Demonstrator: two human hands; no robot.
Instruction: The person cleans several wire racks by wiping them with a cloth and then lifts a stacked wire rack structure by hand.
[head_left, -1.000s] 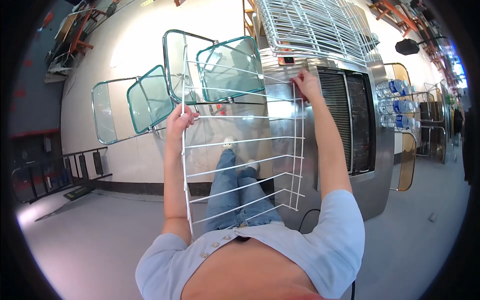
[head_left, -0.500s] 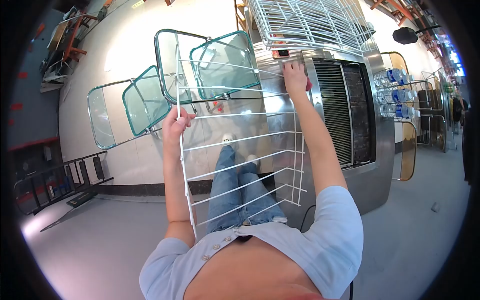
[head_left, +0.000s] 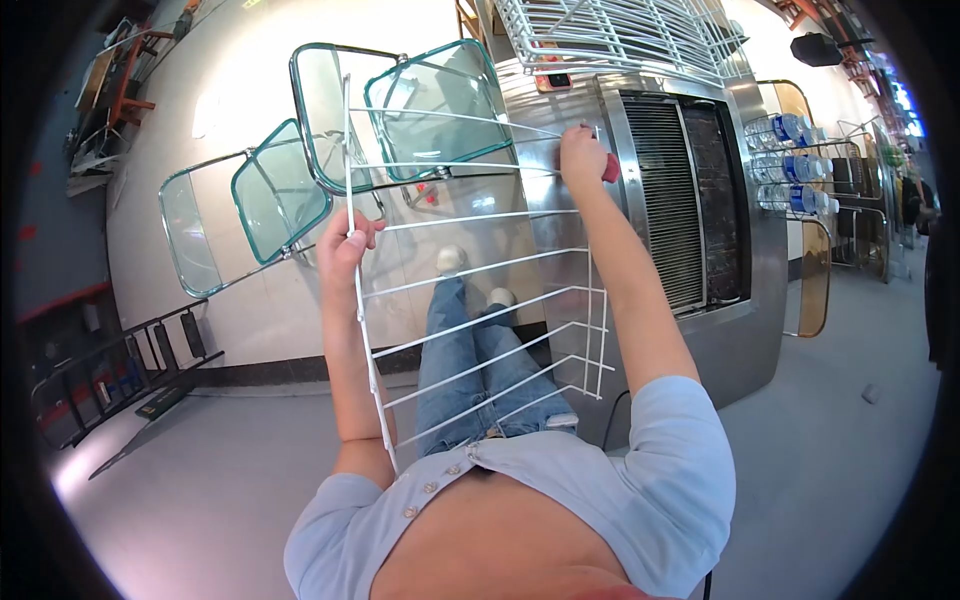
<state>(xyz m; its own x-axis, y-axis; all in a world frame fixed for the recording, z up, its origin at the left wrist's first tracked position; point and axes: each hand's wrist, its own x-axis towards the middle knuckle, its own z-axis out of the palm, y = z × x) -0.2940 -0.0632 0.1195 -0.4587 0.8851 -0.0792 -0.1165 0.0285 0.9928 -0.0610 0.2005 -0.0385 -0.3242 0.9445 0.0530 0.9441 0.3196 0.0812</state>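
Note:
A white wire rack (head_left: 480, 262) hangs in front of my body, its bars running across my view. My left hand (head_left: 346, 242) is closed round the rack's left edge wire. At the rack's upper right side, my right hand (head_left: 583, 160) is closed, with a red cloth-like item (head_left: 611, 168) showing beside its wrist side. Whether the fingers pinch the red item, the rack's wire or both is hidden. Behind this hand stands a steel appliance (head_left: 715, 350) with a louvred grille (head_left: 664, 200).
White wire racks (head_left: 620, 35) are stacked on the appliance, near a small red-and-black object (head_left: 553, 80). Folding chairs (head_left: 440, 110) stand ahead and to the left. Water bottles (head_left: 800, 168) are at right. A black ladder-like frame (head_left: 130, 370) lies at left.
My right hand has moved left and turned over, now closed near the rack's side. The rack and left hand have shifted slightly left. The view has tilted a little.

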